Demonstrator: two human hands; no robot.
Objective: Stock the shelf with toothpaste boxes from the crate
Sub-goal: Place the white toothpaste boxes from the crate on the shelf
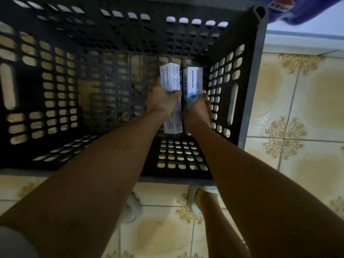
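A head-worn camera looked straight down into a dark grey plastic crate (249, 94) with latticed walls and floor, standing on a floor of cream tiles (307, 101) with tan floral patterns. The left part of the crate showed only its perforated walls and the tile seen through the holes. Both bare forearms reached down from the bottom edge into the right-hand part of the crate. The left hand (162, 98) had its fingers curled round a white toothpaste box with blue print (170, 77), which lay lengthwise away from the viewer, its near end showing below the wrist. Just beside it, touching or nearly so, lay a second white and blue toothpaste box (192, 81), close to the crate's right wall; the right hand (200, 107) gripped this one at its near end, fingers wrapped round it. Whether the boxes rested on the crate floor or were lifted could not be told. Below the crate's near rim a foot in a pale sandal (195, 202) stood on the tiles. At the top right corner hung blue fabric with a round logo (284, 8)
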